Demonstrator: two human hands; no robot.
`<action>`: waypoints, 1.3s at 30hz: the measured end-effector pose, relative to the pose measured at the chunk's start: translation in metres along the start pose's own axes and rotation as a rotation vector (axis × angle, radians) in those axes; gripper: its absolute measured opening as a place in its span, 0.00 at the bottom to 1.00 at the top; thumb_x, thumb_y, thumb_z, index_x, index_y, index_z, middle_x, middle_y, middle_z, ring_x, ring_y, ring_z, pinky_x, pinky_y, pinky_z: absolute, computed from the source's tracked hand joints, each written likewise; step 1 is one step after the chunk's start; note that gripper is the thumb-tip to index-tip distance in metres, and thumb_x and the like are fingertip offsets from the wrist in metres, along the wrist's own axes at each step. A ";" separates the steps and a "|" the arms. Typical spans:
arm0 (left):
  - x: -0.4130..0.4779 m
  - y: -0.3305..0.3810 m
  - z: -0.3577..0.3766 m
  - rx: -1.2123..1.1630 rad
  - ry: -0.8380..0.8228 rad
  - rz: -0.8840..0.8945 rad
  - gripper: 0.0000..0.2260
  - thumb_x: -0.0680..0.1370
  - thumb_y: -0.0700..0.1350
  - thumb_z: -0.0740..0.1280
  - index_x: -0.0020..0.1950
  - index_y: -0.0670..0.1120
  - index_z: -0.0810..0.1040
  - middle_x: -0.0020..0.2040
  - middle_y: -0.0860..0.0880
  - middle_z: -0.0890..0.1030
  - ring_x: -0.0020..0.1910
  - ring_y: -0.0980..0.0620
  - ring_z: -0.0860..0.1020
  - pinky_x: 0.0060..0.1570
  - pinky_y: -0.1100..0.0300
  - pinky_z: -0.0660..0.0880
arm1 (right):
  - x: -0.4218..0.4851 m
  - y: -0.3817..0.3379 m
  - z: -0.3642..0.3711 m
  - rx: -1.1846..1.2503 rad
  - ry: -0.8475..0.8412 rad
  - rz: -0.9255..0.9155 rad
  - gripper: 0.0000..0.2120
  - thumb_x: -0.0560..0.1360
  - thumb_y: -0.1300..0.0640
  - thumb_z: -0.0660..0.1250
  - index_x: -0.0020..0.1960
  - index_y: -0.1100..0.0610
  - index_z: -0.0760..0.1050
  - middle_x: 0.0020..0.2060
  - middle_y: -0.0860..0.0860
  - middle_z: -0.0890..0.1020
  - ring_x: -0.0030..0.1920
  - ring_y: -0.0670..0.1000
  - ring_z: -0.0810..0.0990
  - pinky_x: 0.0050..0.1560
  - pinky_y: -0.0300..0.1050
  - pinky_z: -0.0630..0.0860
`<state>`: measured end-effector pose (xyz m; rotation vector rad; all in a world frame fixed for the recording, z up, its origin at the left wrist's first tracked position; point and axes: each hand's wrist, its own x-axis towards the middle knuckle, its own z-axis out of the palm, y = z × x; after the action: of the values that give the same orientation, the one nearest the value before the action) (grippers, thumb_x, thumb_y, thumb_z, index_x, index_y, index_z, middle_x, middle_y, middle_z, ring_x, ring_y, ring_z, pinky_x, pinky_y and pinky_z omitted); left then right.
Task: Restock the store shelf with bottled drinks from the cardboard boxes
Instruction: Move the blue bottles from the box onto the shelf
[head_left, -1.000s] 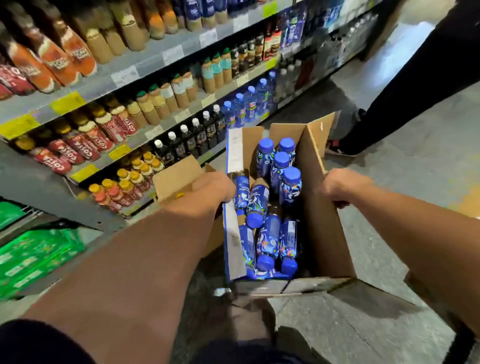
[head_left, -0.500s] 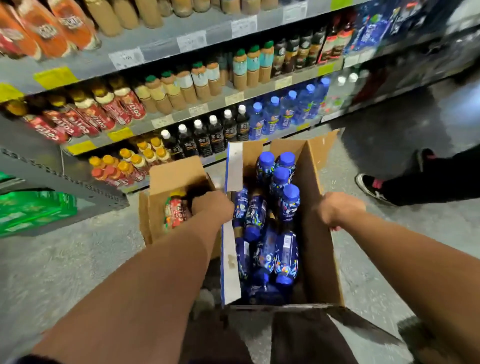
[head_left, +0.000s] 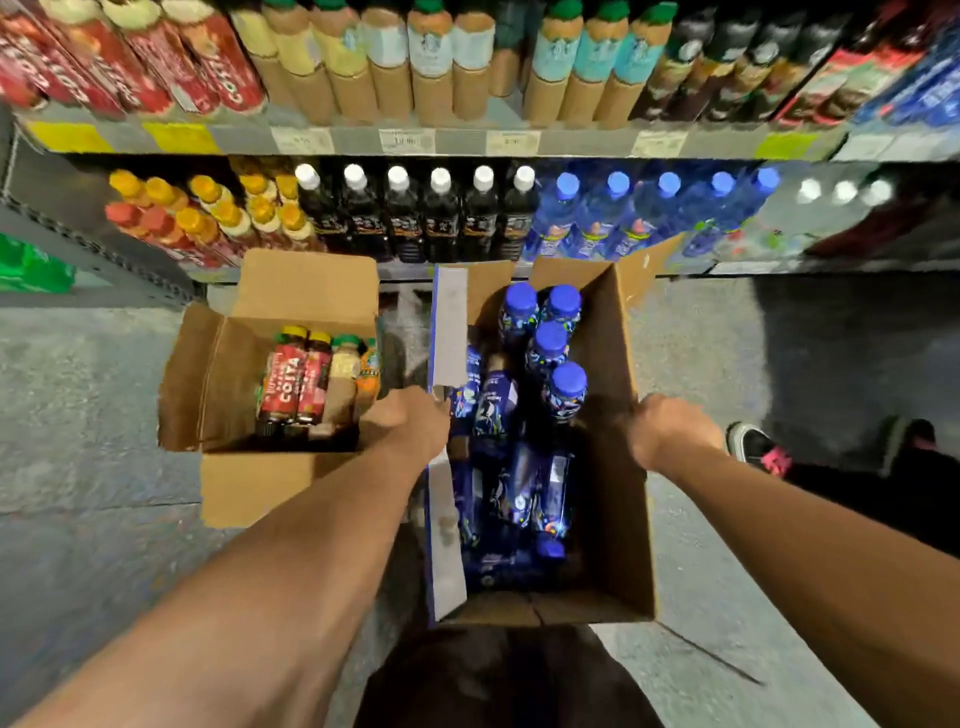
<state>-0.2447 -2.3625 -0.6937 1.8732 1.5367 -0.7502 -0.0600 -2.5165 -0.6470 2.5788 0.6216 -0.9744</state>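
Box (head_left: 615, 358) | long axis toward shelf (head_left: 353, 140) | left hand (head_left: 411, 430), right hand (head_left: 669, 431) grip sides

Large cardboard box (head_left: 618, 519), flaps open, is gripped at its left wall by the left hand (head_left: 410, 421) and at its right wall by the right hand (head_left: 670, 428). Blue-capped bottles (head_left: 566, 387) are seen inside, four upright at the far end, the others lying down. A smaller box (head_left: 218, 374) holding a few mixed bottles (head_left: 301, 384) is noted just to the left. A stocked shelf (head_left: 457, 140) is seen behind both.

Dim, uneven store light, blurred and bowed toward the edges, with a dark shadow across the floor (head_left: 831, 364) at right.
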 end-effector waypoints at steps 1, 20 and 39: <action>0.013 0.002 0.006 0.070 0.001 -0.023 0.17 0.81 0.50 0.56 0.59 0.41 0.78 0.53 0.41 0.81 0.52 0.42 0.79 0.50 0.54 0.75 | 0.014 -0.002 0.008 0.001 -0.007 0.005 0.21 0.77 0.44 0.60 0.62 0.58 0.75 0.62 0.59 0.78 0.62 0.60 0.76 0.58 0.49 0.73; 0.265 -0.008 0.195 -0.081 0.176 -0.160 0.19 0.80 0.52 0.58 0.54 0.39 0.81 0.55 0.38 0.81 0.54 0.38 0.78 0.45 0.54 0.70 | 0.296 -0.075 0.203 0.006 -0.038 -0.162 0.22 0.79 0.47 0.58 0.58 0.66 0.75 0.58 0.66 0.77 0.60 0.63 0.76 0.56 0.50 0.73; 0.282 0.002 0.171 -0.113 0.338 -0.032 0.09 0.78 0.50 0.63 0.51 0.45 0.74 0.51 0.44 0.79 0.48 0.40 0.77 0.38 0.55 0.65 | 0.315 -0.102 0.195 0.154 0.126 -0.170 0.21 0.75 0.43 0.60 0.51 0.61 0.77 0.51 0.62 0.79 0.53 0.64 0.78 0.49 0.50 0.72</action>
<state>-0.2034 -2.3080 -1.0162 1.9665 1.7771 -0.3610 -0.0050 -2.4240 -1.0157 2.7767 0.8415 -0.9504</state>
